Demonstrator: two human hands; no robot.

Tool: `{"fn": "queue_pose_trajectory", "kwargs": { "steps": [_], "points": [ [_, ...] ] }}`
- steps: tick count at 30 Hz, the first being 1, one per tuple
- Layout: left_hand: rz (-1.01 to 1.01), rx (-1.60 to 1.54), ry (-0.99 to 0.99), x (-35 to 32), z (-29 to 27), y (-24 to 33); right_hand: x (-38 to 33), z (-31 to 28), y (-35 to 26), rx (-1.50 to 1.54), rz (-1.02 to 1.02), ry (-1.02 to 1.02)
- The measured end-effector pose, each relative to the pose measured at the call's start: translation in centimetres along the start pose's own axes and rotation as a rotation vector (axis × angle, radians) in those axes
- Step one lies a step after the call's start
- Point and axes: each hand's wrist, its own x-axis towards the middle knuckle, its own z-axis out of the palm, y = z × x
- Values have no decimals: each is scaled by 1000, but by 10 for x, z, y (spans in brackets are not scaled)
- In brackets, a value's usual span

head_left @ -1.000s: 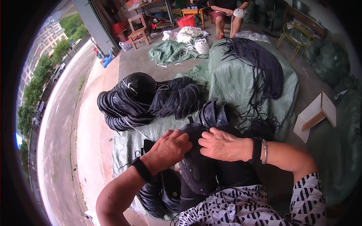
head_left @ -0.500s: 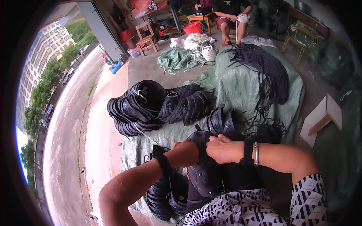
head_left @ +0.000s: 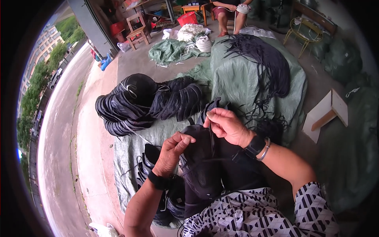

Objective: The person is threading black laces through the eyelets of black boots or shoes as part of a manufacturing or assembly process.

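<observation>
A black shoe upper (head_left: 202,173) lies across my lap, its opening toward the far side. Over its left edge, my left hand (head_left: 170,152) is closed in a pinch, thumb against the fingers; what it holds, if anything, is too small to make out. Higher and to the right, my right hand (head_left: 228,128) pinches a thin black lace that hangs down toward the upper. More dark uppers (head_left: 173,195) are stacked by my left forearm. A large heap of black laces (head_left: 272,67) drapes over a green-covered mound.
Bundled uppers (head_left: 130,100) are piled on the green tarp (head_left: 130,158) ahead to the left. A white angled board (head_left: 327,112) stands at the right. Farther off are a wooden chair (head_left: 137,31), a red basket (head_left: 187,18) and a seated person (head_left: 231,15) handling white material.
My hands have moved apart from close together over the upper. The right has risen, drawing up a lace, and the left has shifted left. The view has also shifted.
</observation>
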Motion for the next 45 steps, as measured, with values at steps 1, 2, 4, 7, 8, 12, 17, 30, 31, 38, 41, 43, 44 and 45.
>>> {"fn": "queue_pose_trajectory", "kwargs": {
  "steps": [1,2,4,7,8,12,17,30,31,38,41,43,44,45],
  "points": [
    [45,-24,6,0,3,-1,-3,0,3,61,135,39],
    [45,-24,-1,-2,2,-2,-6,-2,14,27,251,22],
    [65,-10,45,-2,-4,-6,-14,27,14,-88,361,-111],
    [140,-99,-15,2,-1,-6,-22,44,22,-232,252,-206],
    [138,-100,-13,2,-2,-8,-21,48,25,-320,233,-214],
    [28,-208,-54,3,3,-5,-24,58,15,-430,251,-90],
    [119,-45,-33,2,1,-5,-22,72,-100,-26,-366,-178],
    [111,-516,586,-6,-50,-14,-54,-21,-109,69,-236,243],
    [117,-603,637,-13,-74,-12,-66,-60,-119,170,-201,296],
    [4,-833,1003,-92,-211,-77,-188,-322,-147,248,-261,1082],
    [-92,-546,807,-84,-148,-41,-149,-263,-102,311,-265,972],
    [-15,-393,530,-75,-102,-34,-126,-241,-72,299,-201,619],
    [-15,-187,543,-66,-70,-25,-106,-196,-64,217,-94,687],
    [-11,67,477,-58,-37,-14,-91,-157,-56,12,-45,604]
  ]
}}
